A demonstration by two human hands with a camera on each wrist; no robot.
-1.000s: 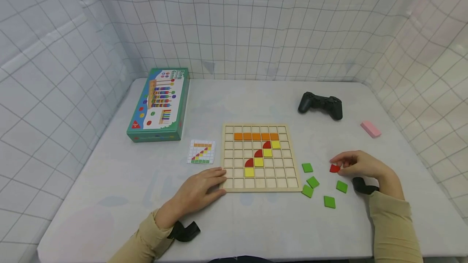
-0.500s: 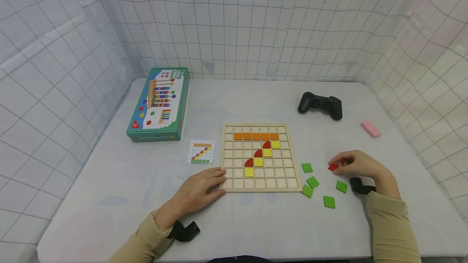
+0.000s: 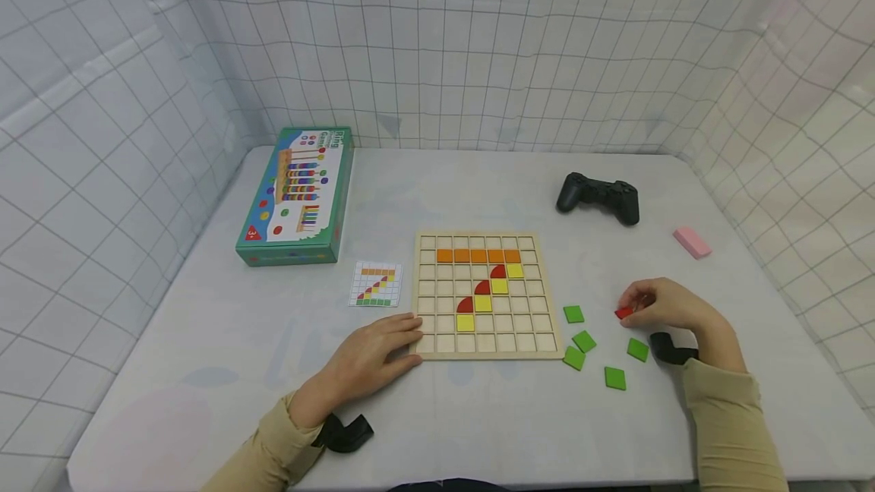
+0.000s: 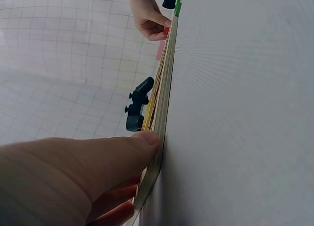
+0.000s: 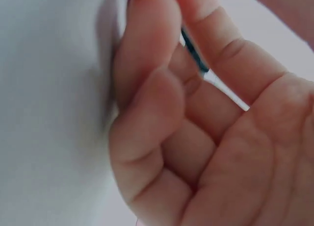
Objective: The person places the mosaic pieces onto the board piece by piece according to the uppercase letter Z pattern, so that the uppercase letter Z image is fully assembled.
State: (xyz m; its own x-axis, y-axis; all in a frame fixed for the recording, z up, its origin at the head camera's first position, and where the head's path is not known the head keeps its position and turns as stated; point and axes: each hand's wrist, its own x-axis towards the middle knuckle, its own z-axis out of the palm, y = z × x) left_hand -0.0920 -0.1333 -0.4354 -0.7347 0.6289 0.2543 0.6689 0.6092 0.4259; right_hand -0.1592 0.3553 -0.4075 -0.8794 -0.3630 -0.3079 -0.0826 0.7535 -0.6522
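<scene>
Overall: white table (image 3: 437, 424), grid-lined white walls (image 3: 465, 44) at the far side, left and right. Far left, a green box (image 3: 297, 196) reads "Ring", "Game", "3+". The left hand (image 3: 369, 355), fingers loosely extended, touches a wooden board's (image 3: 492, 356) near left corner; the right hand (image 3: 673, 306), right of it, pinches a red piece (image 3: 623, 313) near green tiles (image 3: 615, 378).

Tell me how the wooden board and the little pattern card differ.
The wooden board is large; the pattern card is much smaller. The wooden board is pale tan, while the pattern card is white. The pattern card shows green along its bottom row; the wooden board's bottom row shows no green. Both are gridded, with orange above a red and yellow diagonal.
</scene>
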